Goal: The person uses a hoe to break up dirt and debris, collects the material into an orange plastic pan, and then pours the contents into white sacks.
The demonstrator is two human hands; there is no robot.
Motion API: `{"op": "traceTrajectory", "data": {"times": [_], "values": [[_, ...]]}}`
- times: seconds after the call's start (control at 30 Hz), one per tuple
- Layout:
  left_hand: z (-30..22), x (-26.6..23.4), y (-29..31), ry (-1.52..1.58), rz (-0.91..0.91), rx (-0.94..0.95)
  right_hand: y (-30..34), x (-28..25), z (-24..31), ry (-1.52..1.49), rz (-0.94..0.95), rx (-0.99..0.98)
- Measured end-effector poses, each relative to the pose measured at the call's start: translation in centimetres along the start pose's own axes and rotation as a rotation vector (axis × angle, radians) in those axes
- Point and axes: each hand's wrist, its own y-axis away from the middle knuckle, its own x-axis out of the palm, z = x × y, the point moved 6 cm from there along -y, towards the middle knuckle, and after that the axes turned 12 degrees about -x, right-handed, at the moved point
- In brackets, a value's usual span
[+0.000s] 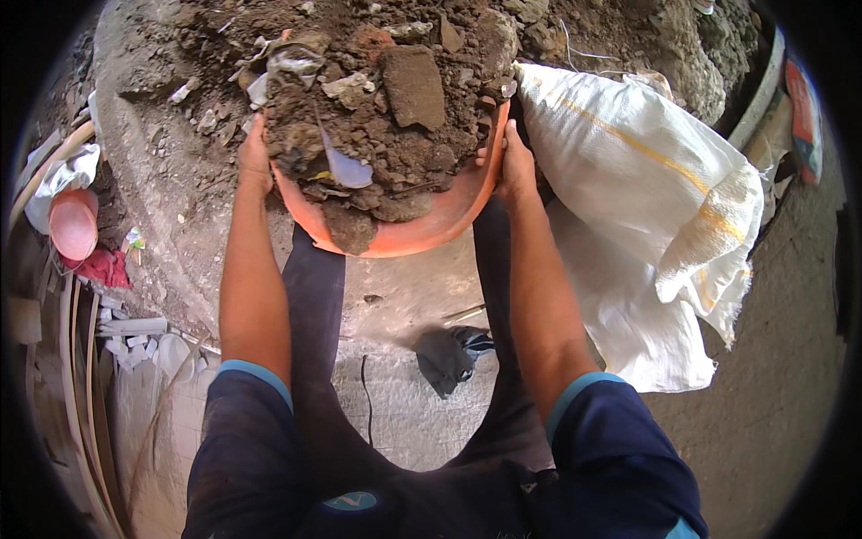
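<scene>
Both my arms reach forward to a wide orange plastic basin (440, 220) heaped with brown soil, stones and rubble. My left hand (254, 160) grips its left rim, and my right hand (515, 163) is wrapped round the right rim with some fingertips showing inside. On top of the load lie a flat brown slab of stone (413, 87) and a pale lilac scrap (346, 166). The basin's far rim is hidden by the rubble. Just right of my right hand lies a white woven sack (637, 162) with a yellow stripe.
Loose soil and rubble (189, 45) spread beyond the basin. A dark cloth (449, 357) lies on the concrete between my legs. At left are a pink bowl (74, 225), a red cloth (103, 267), long strips (76, 377) and white broken pieces (135, 337).
</scene>
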Motion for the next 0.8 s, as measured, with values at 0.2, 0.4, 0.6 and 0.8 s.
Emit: {"op": "traceTrajectory", "data": {"times": [0.2, 0.4, 0.6, 0.8], "values": [[-0.4, 2.4, 0.1, 0.114, 0.040, 0.062, -2.9, -0.2, -0.2, -0.151, 0.128, 0.080], [1.8, 1.0, 0.8, 0.002, -0.031, 0.044, -2.4, 0.6, -0.4, -0.085, 0.136, 0.076], [-0.2, 8.8, 12.8, 0.068, 0.098, 0.169, -4.7, -1.5, -1.1, 0.048, 0.086, 0.004], [-2.1, 6.5, 8.3, -0.172, -0.028, -0.179, -4.2, -0.5, -0.8, -0.059, 0.187, 0.115]]}}
